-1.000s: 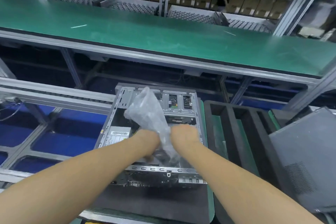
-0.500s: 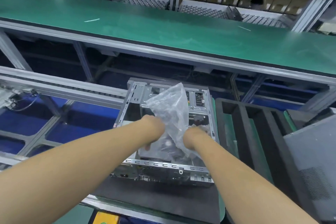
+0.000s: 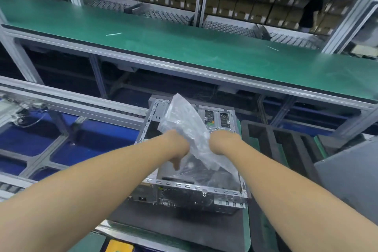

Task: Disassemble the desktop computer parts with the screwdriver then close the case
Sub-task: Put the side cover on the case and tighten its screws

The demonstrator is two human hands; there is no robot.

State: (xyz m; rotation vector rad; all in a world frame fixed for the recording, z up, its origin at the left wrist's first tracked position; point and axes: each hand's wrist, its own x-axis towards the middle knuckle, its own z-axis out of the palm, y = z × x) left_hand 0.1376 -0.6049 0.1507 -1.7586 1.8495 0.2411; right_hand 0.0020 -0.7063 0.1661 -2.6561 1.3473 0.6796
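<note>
Green matting covers the long conveyor surface (image 3: 184, 47) running well beyond both hands, above a lower dark mat. Directly under the hands lies the open, bare-metal desktop computer case (image 3: 196, 186), on its side with the open face up; its long axis runs away from the person, the slotted rear panel at the far end and the near rim toward the body. To the right of the right hand sits a black foam tray with deep slots (image 3: 286, 149), and further right a flat grey case side panel (image 3: 351, 180).

Over the case opening hangs a clear, crinkled plastic bag (image 3: 184, 122), its free end pointing up and away. The left hand (image 3: 177, 147) is clenched on the bag's left edge, one finger reaching down; the right hand (image 3: 222, 142) grips the right edge.

The step seems to be working a part into or out of the bag. It is best done by keeping the mouth spread, lifting straight up clear of the metal rims.
</note>
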